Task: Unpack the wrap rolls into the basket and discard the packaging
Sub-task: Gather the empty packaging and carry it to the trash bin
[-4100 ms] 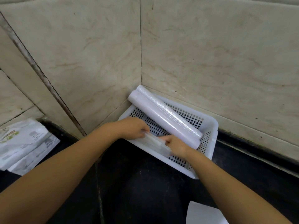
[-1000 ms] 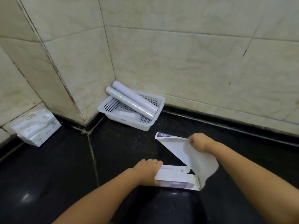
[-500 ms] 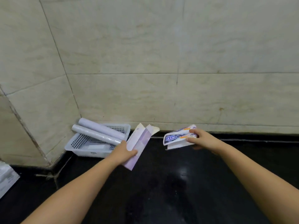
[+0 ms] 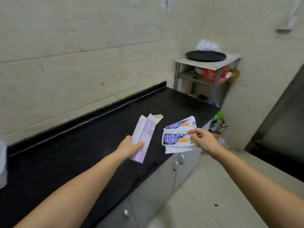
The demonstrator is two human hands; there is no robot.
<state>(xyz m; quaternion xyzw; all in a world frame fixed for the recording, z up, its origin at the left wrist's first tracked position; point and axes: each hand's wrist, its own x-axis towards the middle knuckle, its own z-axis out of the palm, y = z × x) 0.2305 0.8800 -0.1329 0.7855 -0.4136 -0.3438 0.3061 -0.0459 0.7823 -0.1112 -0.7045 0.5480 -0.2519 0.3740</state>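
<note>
Your left hand (image 4: 130, 148) holds a flattened purple-and-white carton (image 4: 144, 137) above the black surface (image 4: 82, 145). The grip is closed around the carton's lower half, thumb across its face, and the carton stands tilted, with its open flap end pointing up and away from you. Your right hand (image 4: 204, 140) pinches a printed wrapper (image 4: 178, 135) at its right edge between thumb and fingertips; the wrapper is white with blue and orange labels, it is creased, and a plain white flap hangs below the print. It hangs over the surface's front edge, just beside the carton but not touching it. Both pieces of packaging are clear of the surface, held in the air. No basket or wrap rolls show in this view. Below the surface's edge you see grey cabinet doors (image 4: 179, 163) with small handles, and a pale tiled floor (image 4: 213, 195). At the far end of the surface stands a metal rack (image 4: 213, 63) with a round black pan (image 4: 205, 55) on top. Loose litter (image 4: 218, 123) lies on the floor by the rack's foot.
</note>
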